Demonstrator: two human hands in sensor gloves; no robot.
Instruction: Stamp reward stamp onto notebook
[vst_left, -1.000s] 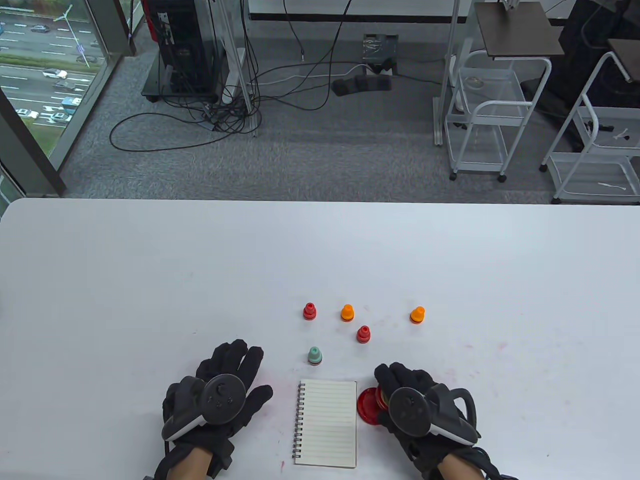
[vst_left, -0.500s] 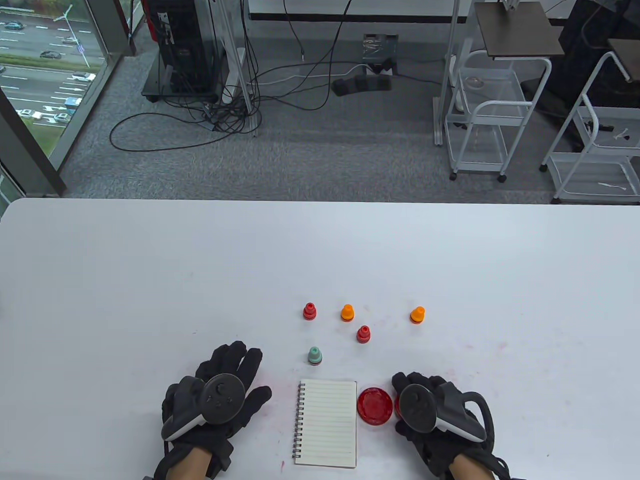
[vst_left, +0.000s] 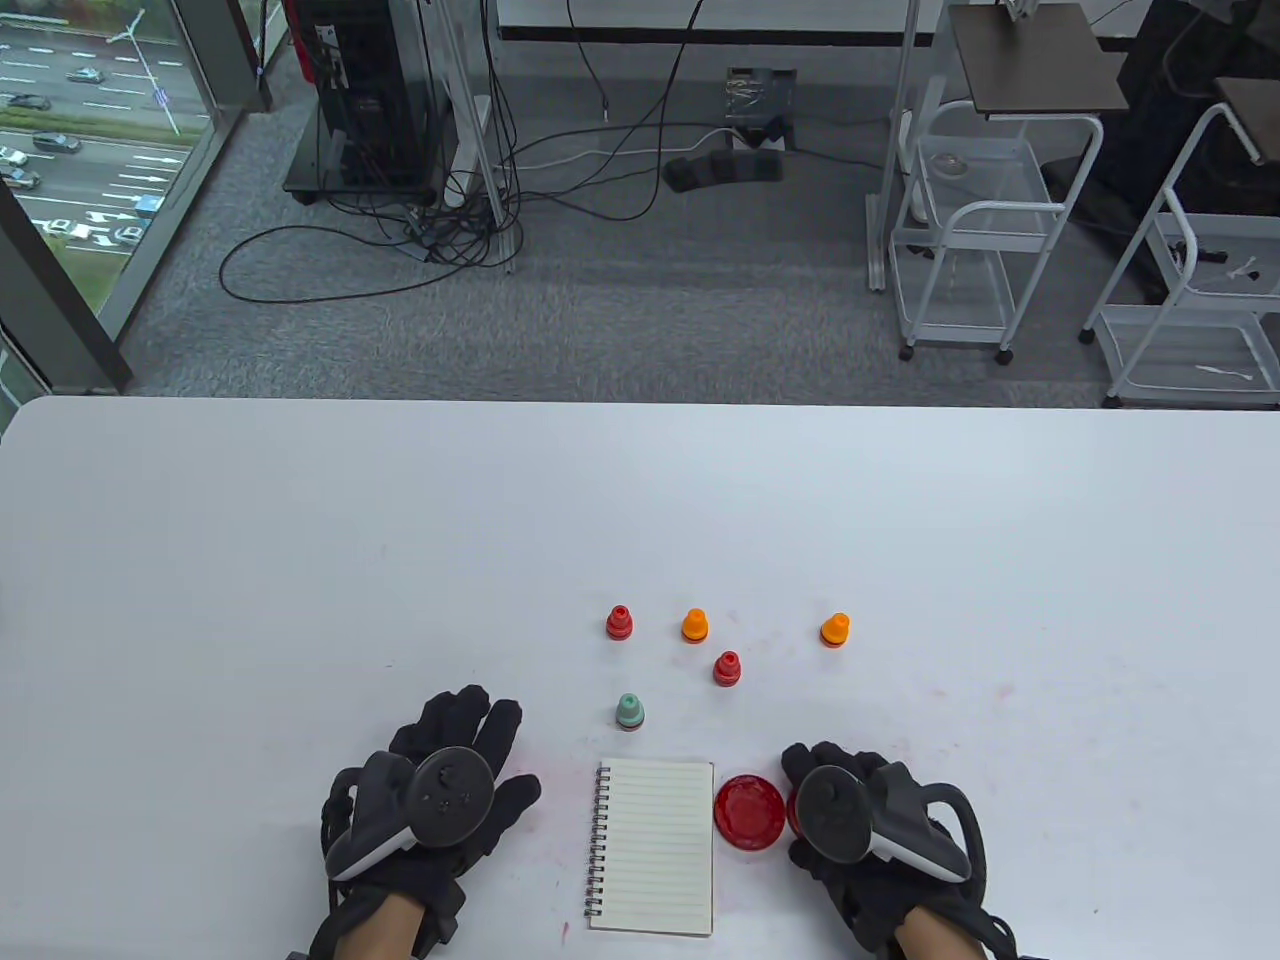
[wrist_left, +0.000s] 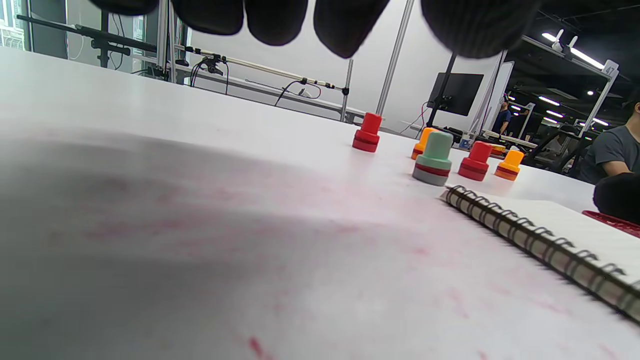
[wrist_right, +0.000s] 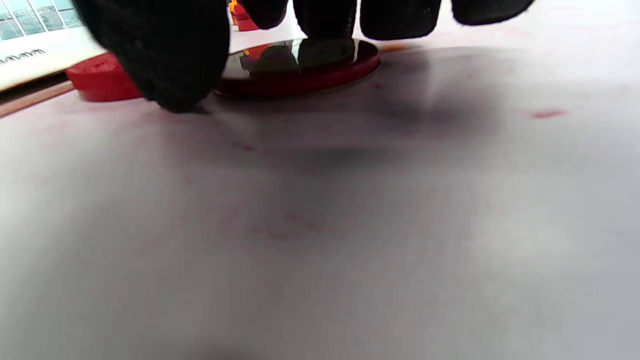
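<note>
Hands lie flat and empty beside the blank spiral-bound lined notebook; next, pick a small plastic stamp, likely the mint-green one

Left hand flat, fingers spread; right hand lowered, fingers curled.

A matt white table (stained pink) is seen; the notebook is lined paper, wire-bound; a glossy red lid mirrors knitted gloves.

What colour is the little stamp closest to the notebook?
Mint green with a grey base, the stamp shows best in the left wrist view.
</note>
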